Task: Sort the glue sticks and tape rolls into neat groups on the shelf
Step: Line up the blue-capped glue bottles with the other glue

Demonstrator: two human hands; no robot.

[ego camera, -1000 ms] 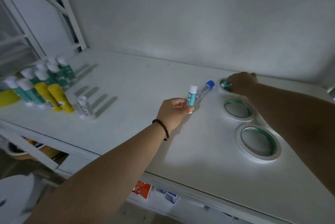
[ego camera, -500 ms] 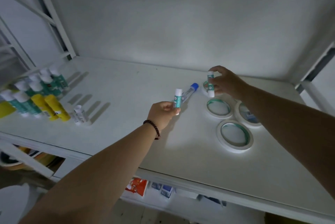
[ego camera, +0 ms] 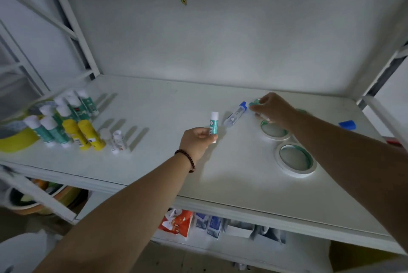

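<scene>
My left hand holds a teal glue stick upright above the middle of the white shelf. My right hand is further back and right, fingers closed on a second teal glue stick that is mostly hidden. Its fingertips touch the cap end of a blue-capped glue tube lying flat. Two white tape rolls lie flat under and in front of my right forearm. Teal sticks, yellow sticks and small white sticks stand grouped at the left.
A yellow tape roll sits at the far left edge. A blue object lies at the far right of the shelf. Shelf posts rise at both back corners. Packets lie on the lower shelf, beside a bowl.
My right hand lifted a teal glue stick from the far tape roll, then lowered it beside the blue-capped tube. My left hand kept its stick upright. The view pulled back.
</scene>
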